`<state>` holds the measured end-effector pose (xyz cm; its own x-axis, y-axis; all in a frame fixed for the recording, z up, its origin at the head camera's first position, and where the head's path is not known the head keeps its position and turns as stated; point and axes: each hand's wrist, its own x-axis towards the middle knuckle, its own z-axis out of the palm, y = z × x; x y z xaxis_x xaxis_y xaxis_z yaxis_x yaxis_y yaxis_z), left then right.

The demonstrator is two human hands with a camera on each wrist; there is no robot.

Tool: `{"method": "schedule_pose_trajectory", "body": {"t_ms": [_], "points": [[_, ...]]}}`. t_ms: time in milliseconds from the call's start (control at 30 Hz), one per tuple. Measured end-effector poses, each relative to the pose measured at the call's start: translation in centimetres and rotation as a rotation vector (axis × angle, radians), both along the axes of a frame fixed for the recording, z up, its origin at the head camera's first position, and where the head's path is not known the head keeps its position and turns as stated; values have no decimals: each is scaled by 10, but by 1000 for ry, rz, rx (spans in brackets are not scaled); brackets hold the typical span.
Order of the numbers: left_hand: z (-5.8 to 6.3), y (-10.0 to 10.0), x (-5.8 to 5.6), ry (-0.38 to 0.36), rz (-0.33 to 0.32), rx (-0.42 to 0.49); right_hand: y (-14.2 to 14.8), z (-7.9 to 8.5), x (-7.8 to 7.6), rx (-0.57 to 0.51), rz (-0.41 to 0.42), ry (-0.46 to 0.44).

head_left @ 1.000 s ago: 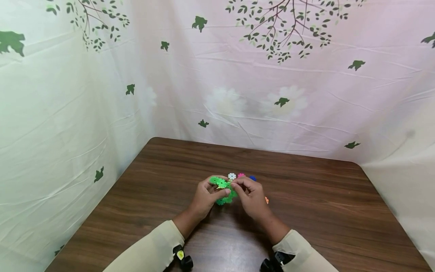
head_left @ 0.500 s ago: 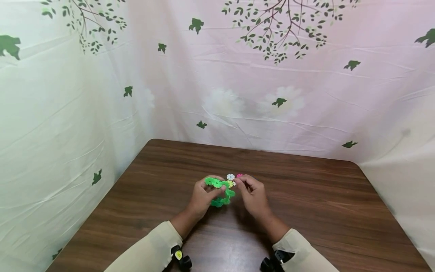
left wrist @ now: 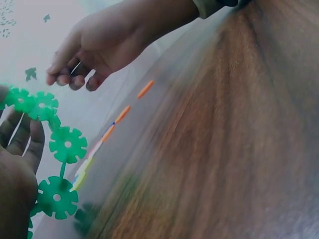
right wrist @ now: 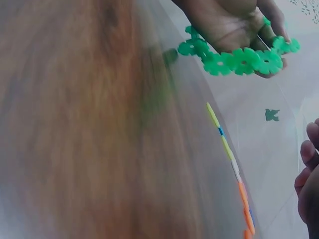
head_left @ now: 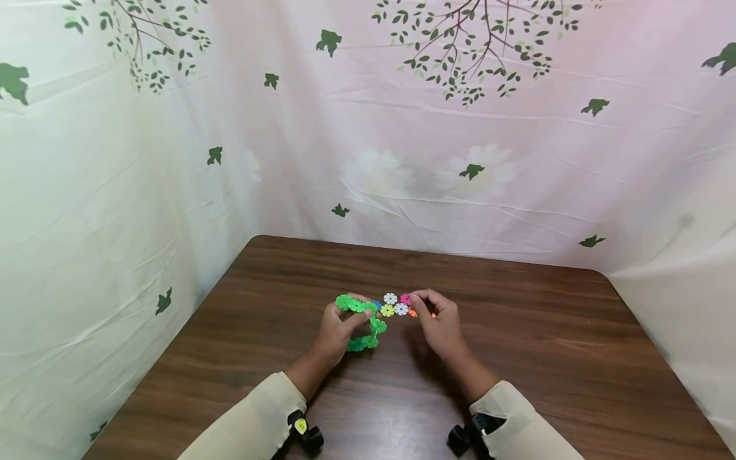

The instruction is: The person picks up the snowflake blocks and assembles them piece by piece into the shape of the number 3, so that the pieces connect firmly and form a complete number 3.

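Note:
My left hand grips a curved chain of green notched plastic discs, held up off the table with its lower end hanging below the fingers. In the right wrist view, several linked green discs run across the left fingers. My right hand hovers at the right, by a pink disc, with its fingers loosely bent. The left wrist view shows the right hand apart from the chain, and nothing can be seen between its fingers and thumb.
Loose notched discs lie flat beyond the hands: white, yellow, another white, orange and blue. The brown wooden table is backed by a printed cloth along its far edge.
The right hand has left the green chain and moved right. My left hand has shifted slightly left with the chain, uncovering more loose discs.

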<state>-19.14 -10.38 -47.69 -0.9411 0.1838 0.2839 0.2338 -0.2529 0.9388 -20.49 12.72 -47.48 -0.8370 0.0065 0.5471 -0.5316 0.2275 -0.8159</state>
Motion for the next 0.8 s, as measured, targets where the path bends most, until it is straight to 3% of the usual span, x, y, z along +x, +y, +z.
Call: {"method": "schedule_pose_trajectory", "body": {"t_ms": [333, 600, 800], "points": [[-2, -6, -3, 16, -58, -97, 30, 2, 3, 69, -14, -149], [2, -6, -4, -48, -62, -84, 46, -4, 1, 133, -43, -223], [0, -6, -4, -13, -65, -102, 51, -9, -1, 143, -47, -282]]}}
